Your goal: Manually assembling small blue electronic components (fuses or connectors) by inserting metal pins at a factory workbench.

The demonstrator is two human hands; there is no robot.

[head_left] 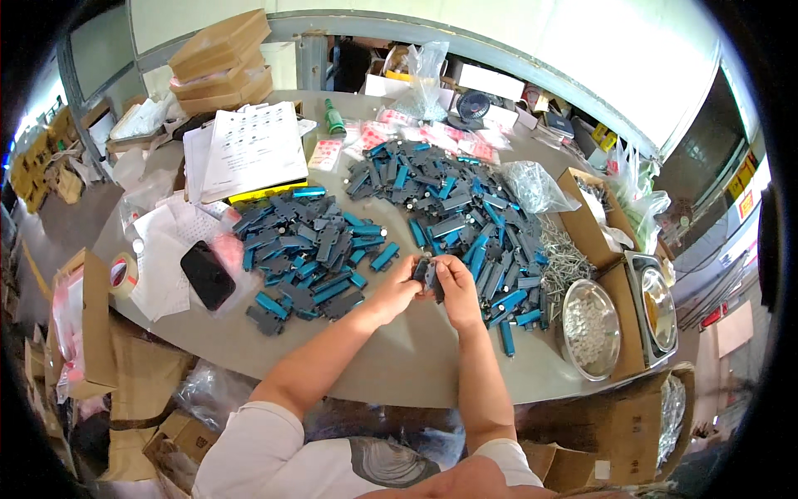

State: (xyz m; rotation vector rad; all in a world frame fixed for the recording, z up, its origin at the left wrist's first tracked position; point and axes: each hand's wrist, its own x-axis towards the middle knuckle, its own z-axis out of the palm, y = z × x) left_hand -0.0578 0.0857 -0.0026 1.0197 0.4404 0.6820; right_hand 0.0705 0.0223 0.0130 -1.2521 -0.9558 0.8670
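Both my hands meet over the middle of the table, gripping one small dark grey plastic part (428,273) between them. My left hand (401,291) pinches it from the left with the fingers curled. On the other side my right hand (456,290) closes round it with thumb and fingers. The fingers hide much of the part. A heap of similar grey and blue plastic parts (320,241) lies left of my hands. Beyond and to the right spreads a larger heap of the same parts (453,195).
Right of the heaps lie loose screws (565,262), a metal bowl of small white pieces (591,331) and a cardboard box (622,303). At left are a phone (208,275), a tape roll (123,275) and a clipboard with papers (249,154). A green bottle (334,117) stands at the back.
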